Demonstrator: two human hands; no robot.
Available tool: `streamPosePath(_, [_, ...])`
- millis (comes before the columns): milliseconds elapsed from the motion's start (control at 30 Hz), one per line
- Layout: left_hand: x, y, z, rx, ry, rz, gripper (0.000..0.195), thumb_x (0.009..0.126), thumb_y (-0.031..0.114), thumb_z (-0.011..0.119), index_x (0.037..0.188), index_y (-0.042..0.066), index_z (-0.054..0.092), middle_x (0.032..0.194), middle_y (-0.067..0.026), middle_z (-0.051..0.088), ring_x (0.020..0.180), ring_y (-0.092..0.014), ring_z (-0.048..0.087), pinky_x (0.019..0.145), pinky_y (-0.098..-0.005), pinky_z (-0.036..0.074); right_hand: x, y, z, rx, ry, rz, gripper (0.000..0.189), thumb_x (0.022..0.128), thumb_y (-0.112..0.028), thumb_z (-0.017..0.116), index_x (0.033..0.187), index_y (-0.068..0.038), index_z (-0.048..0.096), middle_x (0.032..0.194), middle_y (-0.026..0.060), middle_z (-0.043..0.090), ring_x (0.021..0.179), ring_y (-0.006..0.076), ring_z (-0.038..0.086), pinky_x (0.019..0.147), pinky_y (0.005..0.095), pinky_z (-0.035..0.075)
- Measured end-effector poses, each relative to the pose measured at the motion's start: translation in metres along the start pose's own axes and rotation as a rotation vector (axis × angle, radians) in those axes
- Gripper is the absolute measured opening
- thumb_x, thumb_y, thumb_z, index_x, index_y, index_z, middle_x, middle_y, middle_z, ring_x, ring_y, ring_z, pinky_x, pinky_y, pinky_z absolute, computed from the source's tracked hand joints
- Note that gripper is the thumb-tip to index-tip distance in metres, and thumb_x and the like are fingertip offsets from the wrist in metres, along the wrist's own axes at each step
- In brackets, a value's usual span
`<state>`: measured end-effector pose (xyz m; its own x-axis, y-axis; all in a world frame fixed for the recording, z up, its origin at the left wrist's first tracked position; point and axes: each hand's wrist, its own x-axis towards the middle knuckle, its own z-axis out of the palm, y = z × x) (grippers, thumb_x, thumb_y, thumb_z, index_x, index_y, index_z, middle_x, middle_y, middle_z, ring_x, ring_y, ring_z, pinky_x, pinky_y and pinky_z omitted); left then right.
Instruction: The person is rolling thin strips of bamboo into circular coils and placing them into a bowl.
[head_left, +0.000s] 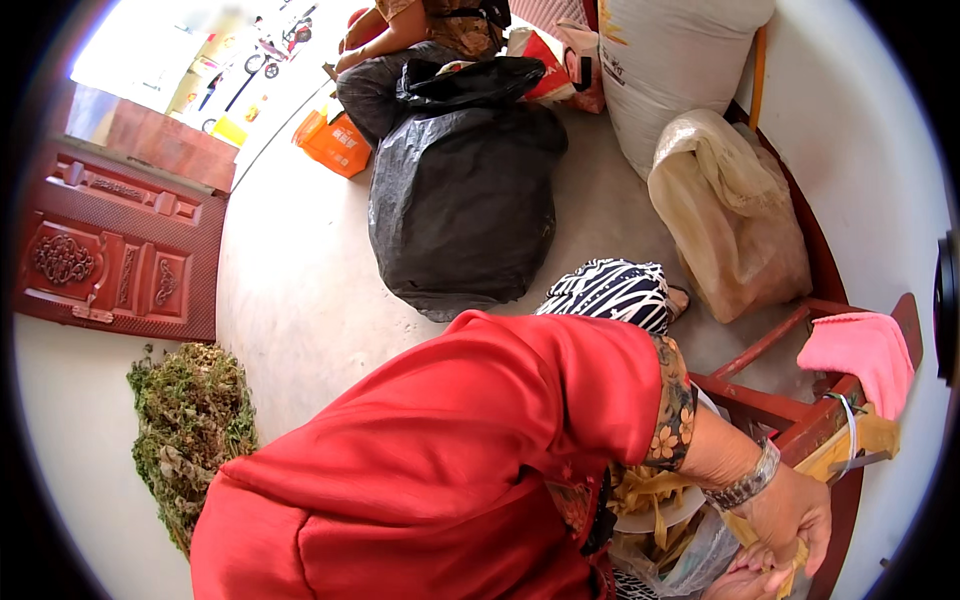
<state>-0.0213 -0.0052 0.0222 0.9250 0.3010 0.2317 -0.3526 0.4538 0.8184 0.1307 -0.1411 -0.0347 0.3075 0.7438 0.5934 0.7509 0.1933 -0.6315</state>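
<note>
My left hand (787, 517), with a metal watch on its wrist, reaches down at the lower right and pinches a dry yellow strip (797, 559), possibly plant husk. My right hand (742, 579) is close beneath it, cut off by the bottom edge, its fingers on the same strip. More strips are tied with a white cord (852, 435) to a red-brown wooden frame (795, 442). Loose yellow strips (649, 487) lie in a pale basin (660, 519) below my forearm, beside a clear plastic bag (701, 559). My red garment hides part of these.
A pink cloth (859, 352) hangs on the frame. Ahead stand a stuffed black bag (465, 202), a beige sack (727, 217) and a large white sack (675, 67). Another person (397, 34) sits near an orange bag (334, 146). Dried plants (195, 442) lie left by a wall.
</note>
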Motion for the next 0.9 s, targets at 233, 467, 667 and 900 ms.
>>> streamPosePath(233, [0.006,-0.028,0.002,1.075,0.193,0.447,0.028,0.080,0.029,0.061,0.093,0.004,0.065,0.071,-0.0177,0.065,0.071,-0.033,0.065,0.064,-0.0399,0.052,-0.007,0.015,-0.004,0.425,-0.096,0.324,0.050,0.095,-0.040,0.044,0.114,0.005,0.050,0.087,0.0118,0.054,0.066,0.0170,0.050,0.051,0.0272,0.041])
streamPosePath(467, [0.014,-0.031,-0.005,0.660,0.175,0.119,0.028,0.088,0.026,0.050,0.090,0.002,0.065,0.076,-0.0198,0.066,0.066,-0.033,0.065,0.062,-0.0398,0.054,0.024,-0.057,0.031,0.102,0.175,0.151,0.051,0.096,-0.042,0.039,0.101,0.007,0.055,0.093,0.0152,0.056,0.071,0.0214,0.055,0.055,0.0291,0.044])
streamPosePath(667, [-0.003,0.003,0.008,-0.271,0.014,-0.188,0.039,0.091,0.037,0.054,0.090,-0.001,0.058,0.078,-0.0112,0.058,0.071,-0.023,0.061,0.062,-0.0391,0.058,0.031,-0.062,0.016,0.148,0.044,0.370,0.049,0.096,-0.043,0.041,0.099,0.004,0.055,0.092,0.0152,0.057,0.071,0.0253,0.055,0.055,0.0322,0.045])
streamPosePath(900, [-0.003,0.026,-0.013,-0.379,0.195,-0.127,0.030,0.090,0.013,0.043,0.083,-0.008,0.063,0.070,-0.0155,0.058,0.051,-0.022,0.059,0.052,-0.0414,0.060,0.005,-0.032,0.002,0.054,-0.120,0.405,0.048,0.095,-0.044,0.042,0.098,0.002,0.056,0.092,0.0154,0.058,0.075,0.0281,0.057,0.058,0.0332,0.046])
